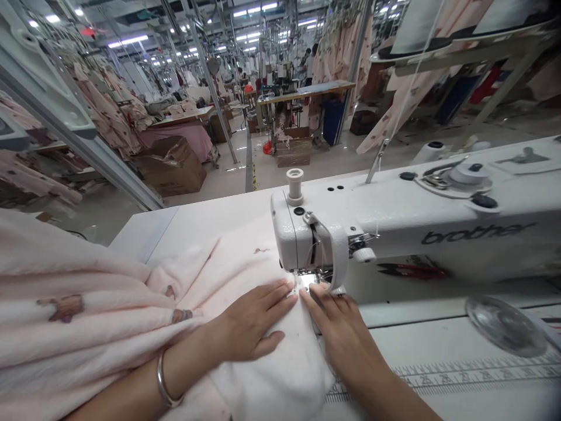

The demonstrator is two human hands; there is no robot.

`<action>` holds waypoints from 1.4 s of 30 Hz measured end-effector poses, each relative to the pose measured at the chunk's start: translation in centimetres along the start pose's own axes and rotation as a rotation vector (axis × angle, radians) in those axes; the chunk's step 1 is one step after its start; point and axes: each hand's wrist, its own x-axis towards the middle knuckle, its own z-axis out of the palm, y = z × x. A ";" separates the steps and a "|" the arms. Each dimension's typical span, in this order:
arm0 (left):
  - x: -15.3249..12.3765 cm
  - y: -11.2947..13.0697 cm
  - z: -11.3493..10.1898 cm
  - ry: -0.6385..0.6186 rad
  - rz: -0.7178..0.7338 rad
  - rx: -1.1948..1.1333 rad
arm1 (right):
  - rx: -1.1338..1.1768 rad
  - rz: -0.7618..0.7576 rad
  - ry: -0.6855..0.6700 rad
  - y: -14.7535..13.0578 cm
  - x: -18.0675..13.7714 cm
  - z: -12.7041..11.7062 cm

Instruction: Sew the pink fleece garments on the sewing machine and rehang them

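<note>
Pale pink plush fabric (228, 257) with small brown printed figures spreads over the left of the sewing table and runs under the presser foot area of a white sewing machine (372, 216). My left hand (256, 318) lies flat on the fabric, fingers stretched toward the needle and thumb apart. Close to the needle, my right hand (339, 327) rests at the fabric's right edge with its fingers extended forward. The machine's lit needle area (308, 279) is just beyond my fingertips. What lies under the right fingertips is partly hidden.
Red-handled thread snips (412, 270) lie under the machine arm. A clear round disc (504, 324) stands at the right, above a printed ruler (473, 374). Thread cones (418, 29) sit on a stand at upper right. Beyond the table are cardboard boxes (170, 165) and hanging pink garments.
</note>
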 end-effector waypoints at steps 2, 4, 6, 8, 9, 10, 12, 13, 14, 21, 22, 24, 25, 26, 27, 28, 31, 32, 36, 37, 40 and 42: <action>-0.1 -0.3 0.1 0.008 -0.001 0.001 | 0.000 0.005 0.004 -0.1 0.2 0.0; -0.1 -0.4 0.1 0.017 -0.003 0.004 | 0.000 0.003 0.006 -0.1 0.2 -0.1; -0.2 -0.5 0.1 0.020 -0.007 0.007 | -0.002 0.001 0.001 0.0 0.3 0.0; -0.2 -0.5 0.1 0.021 -0.009 0.004 | -0.007 -0.001 -0.005 0.0 0.3 0.0; -0.1 -0.5 0.0 0.022 -0.007 0.002 | -0.009 -0.001 -0.006 0.0 0.3 0.1; -0.1 -0.5 0.0 0.024 -0.005 0.000 | -0.009 -0.001 -0.006 0.1 0.3 0.1; 0.0 -0.6 0.0 0.032 -0.003 -0.007 | -0.003 0.004 -0.008 0.1 0.2 0.2; 0.1 -0.6 -0.1 0.037 -0.002 -0.011 | 0.001 0.009 -0.014 0.1 0.2 0.2; 0.1 -0.6 -0.1 0.040 -0.002 -0.014 | 0.007 0.015 -0.021 0.1 0.2 0.2; 0.2 -0.6 -0.2 0.047 0.013 0.010 | 0.050 0.025 -0.030 0.1 -0.1 -0.3; 0.2 -0.7 -0.3 0.044 0.011 0.016 | 0.047 0.027 -0.027 0.1 -0.1 -0.3; 0.3 -0.8 -0.3 0.036 0.004 0.027 | 0.041 0.032 -0.026 0.2 -0.1 -0.3; 0.3 -1.0 -0.3 0.032 0.001 0.033 | 0.038 0.034 -0.025 0.2 0.0 -0.3; 0.4 -1.2 -0.3 0.029 -0.002 0.039 | 0.033 0.035 -0.025 0.2 0.0 -0.3; 0.5 -1.4 -0.3 0.028 -0.004 0.043 | 0.027 0.034 -0.028 0.1 0.0 -0.2; 0.6 -1.6 -0.3 0.031 -0.008 0.047 | 0.019 0.032 -0.034 0.1 0.0 -0.2; 0.8 -2.1 -0.3 0.030 -0.036 0.056 | 0.006 0.040 -0.049 0.1 -0.1 -0.3; 0.9 -2.2 -0.3 0.027 -0.043 0.056 | 0.008 0.041 -0.053 0.1 -0.2 -0.3; 1.0 -2.2 -0.3 0.018 -0.066 0.039 | 0.056 0.039 -0.066 0.1 -0.4 -0.3; 1.0 -2.1 -0.3 0.020 -0.072 0.030 | 0.072 0.037 -0.063 0.1 -0.4 -0.4; 0.8 -2.1 -0.1 0.039 -0.073 0.016 | 0.106 0.007 -0.024 -0.2 -0.7 -0.6; 0.7 -2.0 0.0 0.057 -0.060 0.030 | 0.106 -0.013 0.008 -0.5 -1.0 -1.0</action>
